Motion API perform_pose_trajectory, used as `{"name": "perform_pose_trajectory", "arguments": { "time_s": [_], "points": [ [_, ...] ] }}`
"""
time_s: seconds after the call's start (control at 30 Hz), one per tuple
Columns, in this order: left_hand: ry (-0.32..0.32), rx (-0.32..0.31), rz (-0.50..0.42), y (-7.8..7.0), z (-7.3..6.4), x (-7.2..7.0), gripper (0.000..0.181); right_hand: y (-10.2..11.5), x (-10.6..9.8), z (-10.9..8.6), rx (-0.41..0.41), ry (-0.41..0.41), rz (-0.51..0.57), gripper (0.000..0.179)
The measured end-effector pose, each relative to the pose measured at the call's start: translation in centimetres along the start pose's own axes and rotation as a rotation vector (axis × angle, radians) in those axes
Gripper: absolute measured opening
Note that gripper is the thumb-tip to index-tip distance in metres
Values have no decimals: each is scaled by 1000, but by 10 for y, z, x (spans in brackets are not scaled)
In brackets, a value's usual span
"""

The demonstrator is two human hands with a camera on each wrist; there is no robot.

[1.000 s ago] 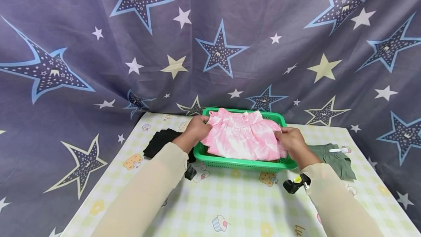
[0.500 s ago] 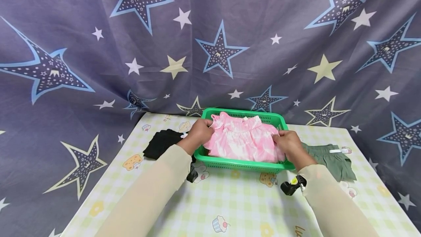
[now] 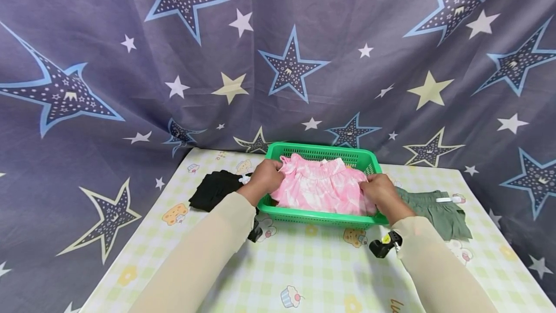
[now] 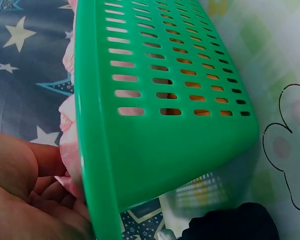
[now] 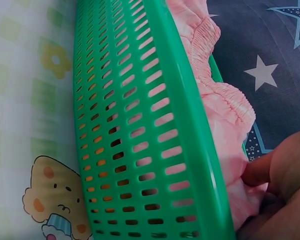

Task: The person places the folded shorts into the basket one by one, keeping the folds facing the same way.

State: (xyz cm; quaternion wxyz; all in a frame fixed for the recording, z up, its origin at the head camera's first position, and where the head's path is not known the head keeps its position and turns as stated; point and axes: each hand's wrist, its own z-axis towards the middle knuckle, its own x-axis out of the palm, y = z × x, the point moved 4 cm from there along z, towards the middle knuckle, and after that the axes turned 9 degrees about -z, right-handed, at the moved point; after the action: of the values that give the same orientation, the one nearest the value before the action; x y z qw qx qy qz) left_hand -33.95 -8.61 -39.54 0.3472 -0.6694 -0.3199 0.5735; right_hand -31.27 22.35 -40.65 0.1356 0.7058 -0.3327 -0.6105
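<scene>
A pink-and-white garment with a gathered elastic band (image 3: 323, 187) lies spread across the inside of a green slotted plastic basket (image 3: 321, 218). At its left side my left hand (image 3: 267, 176) pinches the cloth between thumb and fingers. My right hand (image 3: 380, 191) pinches the opposite side, close to the basket's right rim. In the left wrist view, the left hand (image 4: 32, 187) grips the pink cloth (image 4: 70, 150) just beyond the rim. The right wrist view has the right hand (image 5: 282, 185) holding a fold of it. Something orange shows through the basket's lower slots.
Folded black clothing (image 3: 215, 190) with a white tag lies left of the basket, partly behind the left arm. Green shorts (image 3: 438, 211) with a white tag lie to the right. A checked cloth covers the table (image 3: 269, 274); a star-patterned curtain (image 3: 208, 52) hangs right behind it.
Both hands have lowered the pink garment and drawn it slightly toward the basket's front, uncovering more of the back wall. Both hands keep their hold on it.
</scene>
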Motion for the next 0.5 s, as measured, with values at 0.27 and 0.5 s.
{"name": "perform_pose_trajectory", "arguments": {
  "time_s": [0.27, 0.5],
  "points": [
    [-25, -47, 7, -1, 1, -1, 35, -1, -2, -1, -30, -25, -27, 36],
    [-84, -46, 31, -1, -3, -7, 32, 3, -1, -6, -49, -50, -4, 52]
  ]
}}
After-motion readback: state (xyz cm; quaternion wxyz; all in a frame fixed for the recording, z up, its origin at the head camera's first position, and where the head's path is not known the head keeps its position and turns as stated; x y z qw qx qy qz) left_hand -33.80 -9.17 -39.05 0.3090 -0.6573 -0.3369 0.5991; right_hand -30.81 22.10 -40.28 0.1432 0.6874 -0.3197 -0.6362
